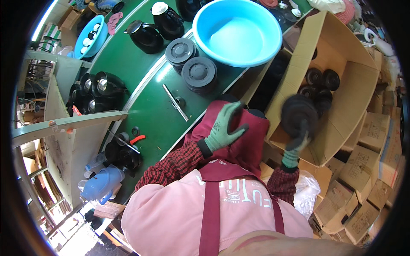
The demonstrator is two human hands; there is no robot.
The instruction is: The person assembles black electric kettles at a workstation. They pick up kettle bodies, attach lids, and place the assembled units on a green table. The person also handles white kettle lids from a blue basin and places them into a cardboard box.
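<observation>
My left hand (225,128), in a green glove with dark fingertips, is above my maroon apron (252,141). Its thumb and fingers are spread, with nothing between them. My right hand (294,150), blurred by motion, grips a round black plastic disc (300,116) over an open cardboard box (335,138). Several black round pieces (321,87) lie inside this box. On the green bench, two stacks of ridged black discs (200,73) stand side by side. Near them lies a metal T-shaped tool (175,102).
A large blue basin (239,64) stands at the bench's far side, beside black jugs (145,37). More black vessels (100,87) sit at the left, behind a metal rail (72,123). A red-handled tool (137,139) and a blue jug (102,183) are nearer. Stacked cartons (363,149) fill the right.
</observation>
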